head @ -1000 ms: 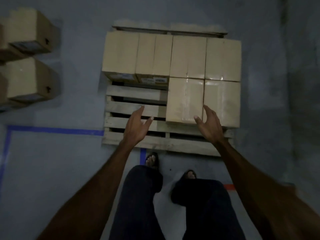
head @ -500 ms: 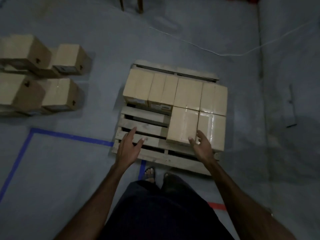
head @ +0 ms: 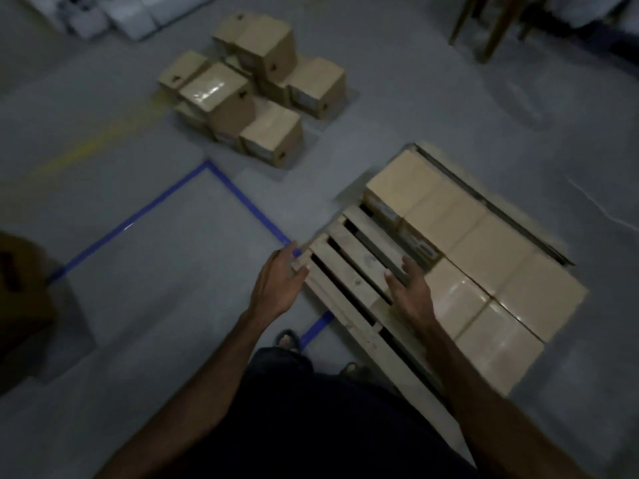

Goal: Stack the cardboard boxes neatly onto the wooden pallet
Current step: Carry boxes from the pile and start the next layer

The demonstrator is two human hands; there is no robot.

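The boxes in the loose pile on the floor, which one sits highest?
The box at the far side of the pile: it is perched tilted on top of other boxes, while the ones around it sit lower.

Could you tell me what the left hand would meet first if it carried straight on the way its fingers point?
Probably the near corner of the pallet: the left hand hangs open beside it, though height is unclear.

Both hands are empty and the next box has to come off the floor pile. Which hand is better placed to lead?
Probably the left hand. It hovers open at the pallet corner on the side toward the floor pile. The right hand, also open, sits over the slats beside the loaded boxes.
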